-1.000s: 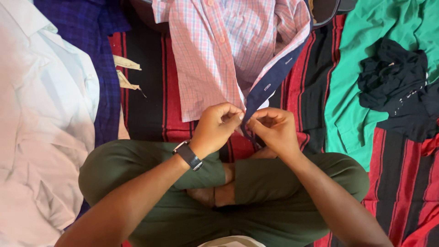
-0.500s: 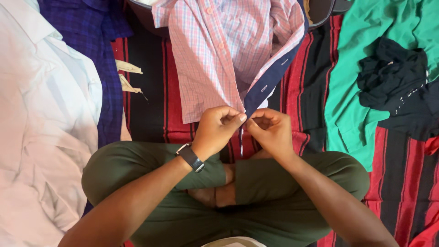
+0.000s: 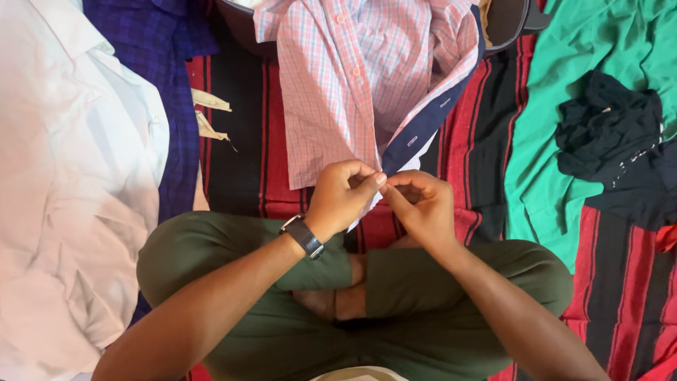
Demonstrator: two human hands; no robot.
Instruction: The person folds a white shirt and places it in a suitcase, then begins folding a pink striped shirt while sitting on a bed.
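Head view: my left hand (image 3: 343, 194) and right hand (image 3: 421, 204) both pinch the pink checked shirt's (image 3: 338, 92) navy placket (image 3: 423, 127) near its hem above my lap, seemingly at a button, pulling it taut.

A home floor, laid out for sorting clothes

Everything lies at ground level: a red and black striped blanket (image 3: 247, 141) covers the floor, and the person sits cross-legged on it in olive trousers (image 3: 423, 296), which suggests a living space rather than a shop or workshop. Loose household garments lie all around: a white shirt (image 3: 70, 176) at nine o'clock, a dark blue checked shirt (image 3: 169, 85) at ten, a pink checked shirt (image 3: 352, 70) with a navy button band at twelve, spilling from a dark container (image 3: 508, 21) whose rim shows at one o'clock, and a green garment (image 3: 564, 106) with a crumpled black one (image 3: 606, 120) on it at two.
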